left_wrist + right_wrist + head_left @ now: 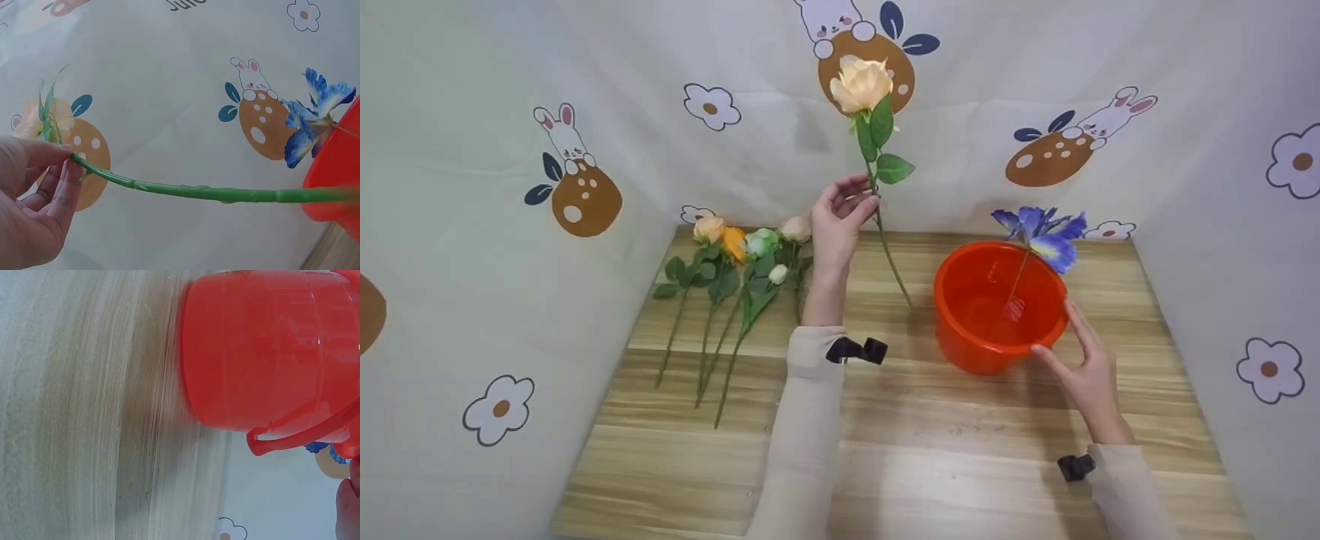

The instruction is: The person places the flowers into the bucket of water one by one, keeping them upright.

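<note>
My left hand [840, 217] pinches the stem of a pale peach artificial rose [861, 86] between thumb and fingers. The rose stands nearly upright, and its lower stem [208, 193] slants down toward a red bucket [1001, 360]. At the bucket's right side, my right hand [1086, 382] touches the rim with thumb and fingers spread and fairly straight. Only a bit of that hand [350, 500] shows at the edge of the right wrist view. A blue iris [1046, 236] leans in the bucket, its bloom over the back rim.
Left on the wooden table [675, 472] lie several artificial flowers, among them an orange one [733, 244], a green one [762, 242] and a white bud [778, 274]. A patterned cloth [780, 150] hangs behind and at both sides. The bucket's handle [304, 439] hangs down its side.
</note>
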Action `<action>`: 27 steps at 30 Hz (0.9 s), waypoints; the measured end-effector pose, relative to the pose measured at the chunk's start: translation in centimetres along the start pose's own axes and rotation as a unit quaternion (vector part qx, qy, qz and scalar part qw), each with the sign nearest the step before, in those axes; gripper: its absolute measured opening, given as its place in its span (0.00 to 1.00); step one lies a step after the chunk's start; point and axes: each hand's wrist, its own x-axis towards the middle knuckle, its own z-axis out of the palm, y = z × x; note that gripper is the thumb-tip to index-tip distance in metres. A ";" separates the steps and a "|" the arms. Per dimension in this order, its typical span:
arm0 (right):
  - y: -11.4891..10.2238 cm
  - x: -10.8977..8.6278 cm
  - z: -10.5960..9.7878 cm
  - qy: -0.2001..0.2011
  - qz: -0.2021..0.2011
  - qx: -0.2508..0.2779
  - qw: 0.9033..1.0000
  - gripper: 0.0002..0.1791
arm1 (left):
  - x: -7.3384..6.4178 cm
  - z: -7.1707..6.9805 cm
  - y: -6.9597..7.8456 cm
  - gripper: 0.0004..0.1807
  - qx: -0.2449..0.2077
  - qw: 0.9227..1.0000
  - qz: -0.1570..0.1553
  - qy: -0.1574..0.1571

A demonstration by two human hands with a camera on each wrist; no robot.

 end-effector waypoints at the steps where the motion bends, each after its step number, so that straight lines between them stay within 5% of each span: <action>1: 0.0 0.0 0.0 0.000 0.001 -0.002 1.000 0.43 | 0.1 0.3 0.0 0.19 -0.001 1.000 0.002 -0.003; 14: 0.2 -0.1 -0.1 -0.004 0.018 -0.007 1.000 0.43 | -0.8 5.3 0.0 0.16 0.023 0.999 0.023 -0.041; 21: 0.1 0.0 -0.1 -0.003 0.011 -0.006 1.000 0.43 | -0.3 7.2 -5.4 0.15 0.057 0.996 0.025 -0.056; 27: 0.1 0.0 0.0 -0.004 -0.003 0.003 1.000 0.43 | -0.9 8.6 -8.6 0.13 0.124 0.990 0.010 -0.073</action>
